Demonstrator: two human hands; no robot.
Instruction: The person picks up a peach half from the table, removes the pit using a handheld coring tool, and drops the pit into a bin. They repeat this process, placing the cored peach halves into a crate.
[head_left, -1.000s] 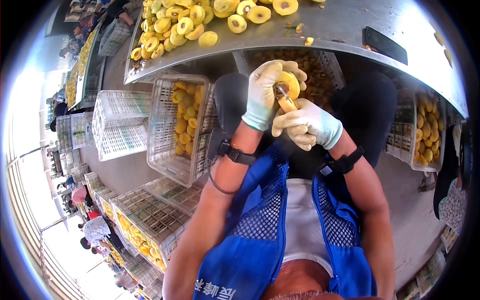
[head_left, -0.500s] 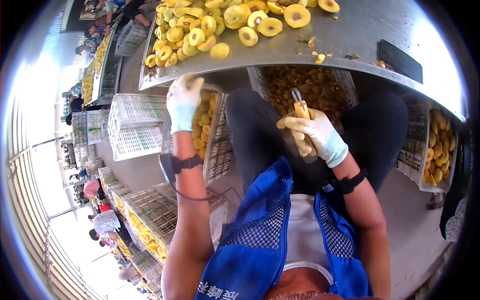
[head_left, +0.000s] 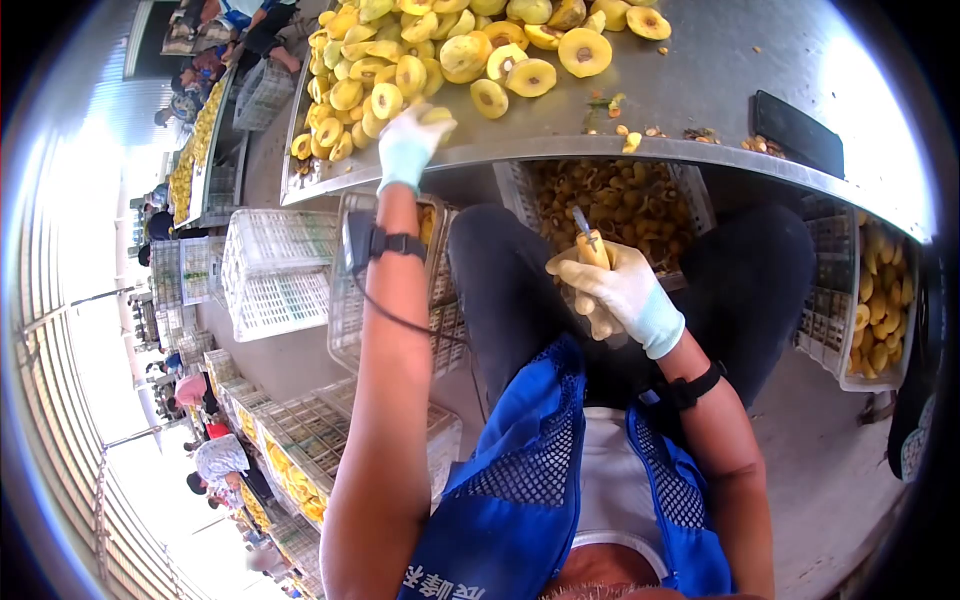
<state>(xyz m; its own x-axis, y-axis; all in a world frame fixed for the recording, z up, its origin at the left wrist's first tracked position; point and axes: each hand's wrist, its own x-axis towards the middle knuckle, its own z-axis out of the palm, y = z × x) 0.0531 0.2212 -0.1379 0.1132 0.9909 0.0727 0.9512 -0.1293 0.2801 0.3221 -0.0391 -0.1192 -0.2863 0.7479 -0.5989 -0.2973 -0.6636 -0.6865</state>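
Observation:
My left hand (head_left: 408, 146), in a white glove with a pale green cuff, reaches over the table's near edge. Its fingers close around a yellow peach half (head_left: 438, 121) at the front of the pile. More halved peaches (head_left: 463, 54) lie heaped behind it, some with the pit showing. In my right hand (head_left: 612, 285), also gloved, is a pitting tool (head_left: 592, 247) with a yellowish handle and a narrow metal tip pointing up. That hand hovers above my lap, fingers wrapped around the handle.
The metal table (head_left: 690, 90) carries a dark flat object (head_left: 797, 132) and fruit scraps. Beneath it stands a crate of peach pieces (head_left: 610, 205). Another full crate (head_left: 850, 300) is at the right, and white crates (head_left: 280, 265) stand left. Other people (head_left: 222, 460) are farther off.
My left hand has moved up and right from the table's edge to the peach half and closed on it. My right hand has lowered slightly, still holding the pitting tool.

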